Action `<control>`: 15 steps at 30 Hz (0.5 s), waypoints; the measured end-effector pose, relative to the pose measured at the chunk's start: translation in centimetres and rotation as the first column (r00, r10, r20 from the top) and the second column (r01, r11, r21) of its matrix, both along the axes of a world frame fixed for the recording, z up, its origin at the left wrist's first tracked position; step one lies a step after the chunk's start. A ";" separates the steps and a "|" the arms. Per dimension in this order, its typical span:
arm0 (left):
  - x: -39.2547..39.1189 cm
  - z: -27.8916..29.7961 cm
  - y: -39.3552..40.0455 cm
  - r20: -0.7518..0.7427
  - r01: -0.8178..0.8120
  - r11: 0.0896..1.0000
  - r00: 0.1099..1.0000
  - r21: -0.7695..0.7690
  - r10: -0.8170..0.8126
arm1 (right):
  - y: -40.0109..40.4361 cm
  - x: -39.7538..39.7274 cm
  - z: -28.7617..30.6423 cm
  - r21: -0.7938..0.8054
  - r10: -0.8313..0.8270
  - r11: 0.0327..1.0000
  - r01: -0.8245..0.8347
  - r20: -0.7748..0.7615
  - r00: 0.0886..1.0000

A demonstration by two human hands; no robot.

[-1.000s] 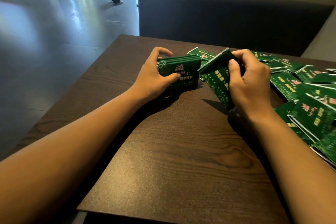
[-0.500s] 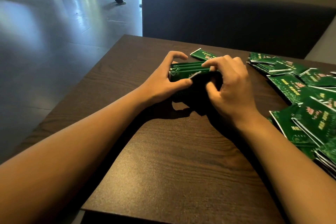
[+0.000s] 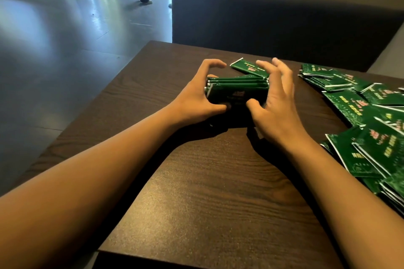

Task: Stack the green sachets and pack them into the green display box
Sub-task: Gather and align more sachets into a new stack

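Hands at the table (image 3: 218, 192): left hand (image 3: 196, 98) grips the sachet stack (image 3: 238, 89), right hand (image 3: 275, 98) spreads open at its 3 o'clock end.

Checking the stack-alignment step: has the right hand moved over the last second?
Yes. The right hand went left, off the loose sachet pile, and now meets the stack held by the left hand.
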State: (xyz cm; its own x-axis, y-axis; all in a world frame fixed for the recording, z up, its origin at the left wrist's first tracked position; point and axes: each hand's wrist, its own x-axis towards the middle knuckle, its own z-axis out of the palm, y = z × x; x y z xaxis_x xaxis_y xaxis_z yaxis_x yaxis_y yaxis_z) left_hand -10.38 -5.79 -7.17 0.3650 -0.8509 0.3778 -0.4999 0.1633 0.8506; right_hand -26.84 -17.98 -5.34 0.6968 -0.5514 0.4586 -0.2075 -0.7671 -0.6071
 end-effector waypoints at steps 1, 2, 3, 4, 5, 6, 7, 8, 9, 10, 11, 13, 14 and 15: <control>0.0 0.0 0.0 -0.006 0.006 1.000 1.000 0.001 -0.006 | 0.2 0.0 -0.1 0.066 0.050 0.997 -0.048 -0.028 0.998; -0.2 -0.2 -0.3 -0.009 0.010 1.000 1.000 0.001 -0.010 | 0.3 -0.1 -0.2 0.111 0.100 0.989 -0.095 -0.043 0.994; -0.2 -0.3 -0.4 -0.014 0.014 1.000 1.000 0.000 -0.014 | 0.5 -0.1 -0.2 0.138 0.139 0.982 -0.132 -0.045 0.989; -0.2 -0.4 -0.6 -0.021 0.011 1.000 1.000 -0.002 -0.011 | 0.7 0.0 -0.2 0.150 0.163 0.976 -0.155 -0.037 0.986; 0.0 -0.5 -0.5 -0.024 -0.002 1.000 1.000 -0.008 0.002 | 0.9 0.2 -0.2 0.158 0.175 0.973 -0.169 -0.024 0.984; 0.0 -0.6 -0.6 -0.016 -0.022 1.000 1.000 -0.019 0.022 | 0.9 0.2 -0.2 0.163 0.177 0.971 -0.173 -0.007 0.984; 0.1 -0.6 -0.7 0.003 -0.060 0.998 0.998 -0.032 0.060 | 0.8 0.3 -0.3 0.169 0.180 0.969 -0.180 0.014 0.984; 0.3 -0.6 -0.6 0.029 -0.110 0.993 0.993 -0.047 0.112 | 0.7 0.5 -0.5 0.176 0.185 0.966 -0.190 0.042 0.982; 0.4 -0.5 -0.5 0.044 -0.161 0.985 0.985 -0.064 0.164 | 0.6 0.6 -0.7 0.189 0.183 0.963 -0.194 0.072 0.980; 0.5 -0.4 -0.5 0.037 -0.205 0.976 0.977 -0.079 0.208 | 0.4 0.6 -0.8 0.205 0.170 0.961 -0.187 0.095 0.981; 0.6 -0.3 -0.4 0.003 -0.241 0.966 0.970 -0.092 0.243 | 0.2 0.7 -0.9 0.213 0.151 0.962 -0.170 0.106 0.983; 0.8 -0.5 -0.4 -0.085 -0.319 0.938 0.947 -0.136 0.310 | -0.2 0.6 -1.0 0.146 0.092 0.984 -0.102 0.070 0.993; 0.9 -0.6 -0.3 -0.128 -0.367 0.915 0.928 -0.167 0.349 | -0.4 0.5 -1.0 0.065 0.062 0.996 -0.064 0.022 0.998; 1.0 -0.7 -0.4 -0.166 -0.410 0.892 0.909 -0.189 0.382 | -0.7 0.4 -1.2 -0.019 0.033 0.999 -0.034 -0.040 0.999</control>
State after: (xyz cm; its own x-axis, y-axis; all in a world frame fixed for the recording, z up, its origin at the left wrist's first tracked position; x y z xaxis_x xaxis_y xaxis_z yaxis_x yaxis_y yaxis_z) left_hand -9.43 -6.24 -7.86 0.7090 -0.5292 0.4662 -0.4567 0.1591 0.8753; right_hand -26.48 -18.65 -6.52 0.7329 -0.5185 0.4403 -0.2050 -0.7856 -0.5838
